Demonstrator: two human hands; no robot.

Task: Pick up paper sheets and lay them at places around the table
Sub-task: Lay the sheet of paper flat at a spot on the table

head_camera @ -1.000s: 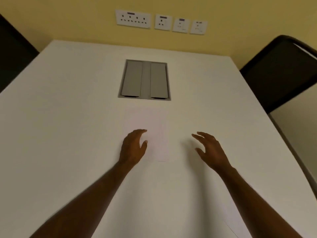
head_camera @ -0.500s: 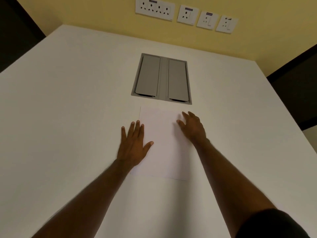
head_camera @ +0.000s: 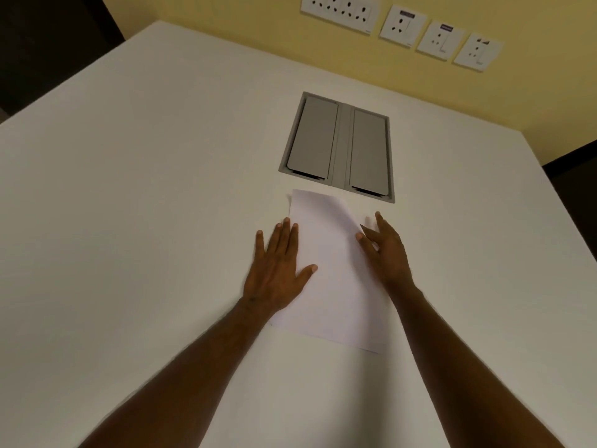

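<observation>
White paper sheets point(head_camera: 332, 279) lie in a small stack on the white table point(head_camera: 145, 221), just in front of the grey hatch. My left hand point(head_camera: 277, 270) presses flat on the stack's left edge, fingers spread, thumb on the paper. My right hand point(head_camera: 384, 250) is at the stack's far right corner, where the top sheet curls up off the table between thumb and fingers. A second sheet's edge peeks out at the far left corner.
A grey two-flap cable hatch point(head_camera: 339, 147) is set into the table beyond the paper. White wall sockets point(head_camera: 400, 25) line the yellow wall behind. Dark chairs stand at the far left point(head_camera: 48, 43) and at the right edge point(head_camera: 575, 163).
My left hand went flat on the stack's left edge and stayed there. My right hand came in from the right to the far right corner and has lifted the top sheet's corner.
</observation>
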